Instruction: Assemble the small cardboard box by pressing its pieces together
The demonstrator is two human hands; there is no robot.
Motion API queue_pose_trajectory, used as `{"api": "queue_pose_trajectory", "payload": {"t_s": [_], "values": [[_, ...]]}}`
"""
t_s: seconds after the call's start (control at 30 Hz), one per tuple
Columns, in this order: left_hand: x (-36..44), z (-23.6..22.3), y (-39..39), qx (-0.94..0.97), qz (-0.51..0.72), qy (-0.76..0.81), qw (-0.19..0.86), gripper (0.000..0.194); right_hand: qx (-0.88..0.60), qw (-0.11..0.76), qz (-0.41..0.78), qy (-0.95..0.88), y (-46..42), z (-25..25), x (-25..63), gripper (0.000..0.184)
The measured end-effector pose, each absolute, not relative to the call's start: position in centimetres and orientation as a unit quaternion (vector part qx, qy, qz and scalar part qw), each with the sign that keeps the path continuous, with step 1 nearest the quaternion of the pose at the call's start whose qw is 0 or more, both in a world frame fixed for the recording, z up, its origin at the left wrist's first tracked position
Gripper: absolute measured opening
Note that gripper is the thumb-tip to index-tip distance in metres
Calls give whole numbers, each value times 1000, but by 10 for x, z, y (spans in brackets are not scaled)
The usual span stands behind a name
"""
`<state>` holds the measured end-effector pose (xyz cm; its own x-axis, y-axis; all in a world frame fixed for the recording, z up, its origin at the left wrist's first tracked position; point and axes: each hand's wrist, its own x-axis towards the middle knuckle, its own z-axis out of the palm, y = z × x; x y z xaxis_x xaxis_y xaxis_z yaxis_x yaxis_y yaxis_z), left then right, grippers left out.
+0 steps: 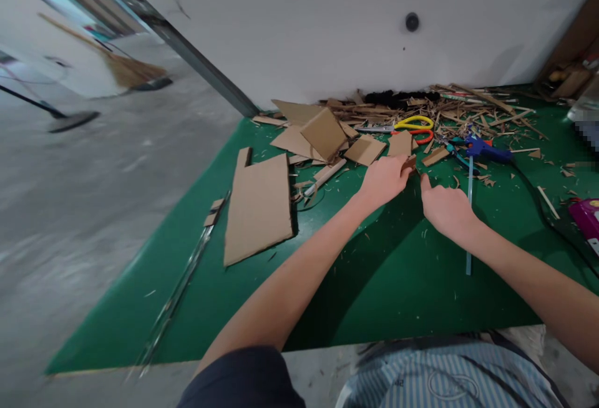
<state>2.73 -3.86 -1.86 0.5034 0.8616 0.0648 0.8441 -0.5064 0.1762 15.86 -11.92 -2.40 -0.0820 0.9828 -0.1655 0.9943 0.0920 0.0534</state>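
Observation:
My left hand (386,178) is closed, pinching a small piece of cardboard (412,162) at its fingertips. Just to the right is my right hand (447,209), its fingers curled and one fingertip close to that piece. Whether the right fingers hold anything is hidden. Beyond the hands lie loose cardboard squares (365,150) and scissors (414,124) with yellow and orange handles. A blue glue gun (489,150) rests behind my right hand, near teal-handled pliers (461,155). A translucent glue stick (469,263) passes partly under my right wrist.
A large cardboard sheet (259,208) lies left on the green table (369,296). Clear strips (182,283) reach the front edge. Cardboard scraps (486,111) line the wall. A black cord (538,202) and a purple object (584,218) are at right. A broom (131,71) stands beyond.

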Motion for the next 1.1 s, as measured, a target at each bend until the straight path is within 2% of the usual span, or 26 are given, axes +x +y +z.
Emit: {"api": "queue_pose_trajectory", "payload": {"t_s": [0.23,0.83,1.1], "values": [[26,-20,-37,863,71,496,60,24,669,74,-54,737,-122,-21,160,64],[24,-24,-34,856,86,506,57,24,668,61,-13,741,-117,-25,150,61],[23,-23,-34,857,87,505,56,24,653,101,-19,751,-142,-20,157,68]]}}
